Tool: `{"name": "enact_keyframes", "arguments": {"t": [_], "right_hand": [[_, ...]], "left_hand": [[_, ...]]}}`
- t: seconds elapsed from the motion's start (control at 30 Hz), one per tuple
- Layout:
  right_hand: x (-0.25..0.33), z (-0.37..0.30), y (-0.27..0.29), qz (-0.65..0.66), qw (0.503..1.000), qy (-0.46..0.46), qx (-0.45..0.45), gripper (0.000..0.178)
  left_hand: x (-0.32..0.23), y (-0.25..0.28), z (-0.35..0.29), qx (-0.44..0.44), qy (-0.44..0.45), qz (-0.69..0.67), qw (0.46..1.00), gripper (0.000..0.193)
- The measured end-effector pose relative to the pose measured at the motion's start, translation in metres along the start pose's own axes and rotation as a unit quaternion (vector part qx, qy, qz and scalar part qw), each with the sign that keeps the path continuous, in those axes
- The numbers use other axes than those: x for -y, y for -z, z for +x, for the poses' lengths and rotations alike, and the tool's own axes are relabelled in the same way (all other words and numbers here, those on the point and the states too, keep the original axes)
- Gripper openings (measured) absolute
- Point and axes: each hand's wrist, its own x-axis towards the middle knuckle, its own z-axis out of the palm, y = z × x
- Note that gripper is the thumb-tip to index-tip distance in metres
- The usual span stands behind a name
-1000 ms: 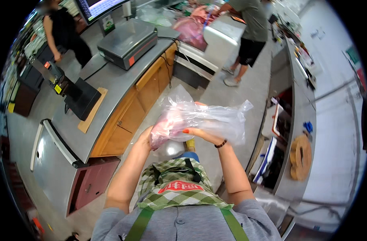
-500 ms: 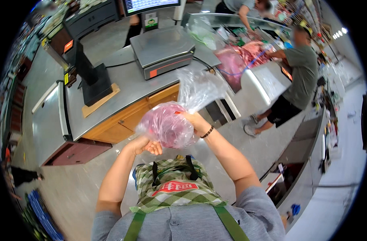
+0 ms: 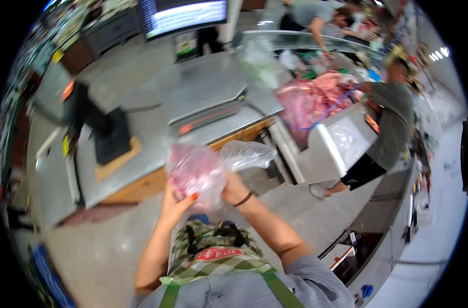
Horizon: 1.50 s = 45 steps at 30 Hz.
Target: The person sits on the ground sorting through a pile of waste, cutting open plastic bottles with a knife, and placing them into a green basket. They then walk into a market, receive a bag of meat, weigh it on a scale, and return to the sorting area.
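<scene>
A clear plastic bag of pinkish-red meat point(image 3: 197, 172) is held up in front of my apron, short of the counter's front edge. My left hand point(image 3: 175, 201) grips its left side, the thumb lying across the near face and the other fingers mostly hidden. On the other side, my right hand point(image 3: 235, 189) closes at the bag's gathered neck, its fingertips tucked behind the plastic. The loose, empty end of the bag point(image 3: 248, 155) sticks out to the right above that hand. Motion blurs the picture somewhat.
Beyond the bag, a flat-topped weighing scale point(image 3: 205, 92) sits on the metal counter point(image 3: 144, 151), below a monitor point(image 3: 185, 16). A black stand point(image 3: 108, 131) is to the left. At right, a person in a grey-green shirt point(image 3: 393, 115) reaches into a case of raw meat point(image 3: 329, 84); another person leans in behind.
My left hand, loosely curled below the bag before, now grips its side. The bag has turned and its loose end has dropped from upright to sideways. The view has shifted.
</scene>
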Motion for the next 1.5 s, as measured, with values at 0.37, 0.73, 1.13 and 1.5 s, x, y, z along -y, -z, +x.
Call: {"name": "enact_keyframes", "arguments": {"t": [0.37,0.73,1.13,1.5], "right_hand": [[0.087,0.058,-0.018,-0.657,0.650,0.371,-0.092,0.043],[0.205,0.177,-0.024,-0.313,0.894,0.314,-0.063,0.050],[0.288,0.261,0.043,-0.286,0.938,0.066,0.183,0.040],[0.304,0.301,-0.008,-0.388,0.841,0.223,0.305,0.044]], "left_hand": [[-0.040,0.025,0.171,0.031,0.012,-0.055,0.998,0.074],[-0.131,0.011,0.338,0.041,-0.081,0.075,0.993,0.088],[-0.110,-0.046,0.362,-0.169,-0.147,0.543,0.810,0.064],[-0.117,-0.123,0.375,-0.087,-0.240,0.690,0.677,0.050]]}}
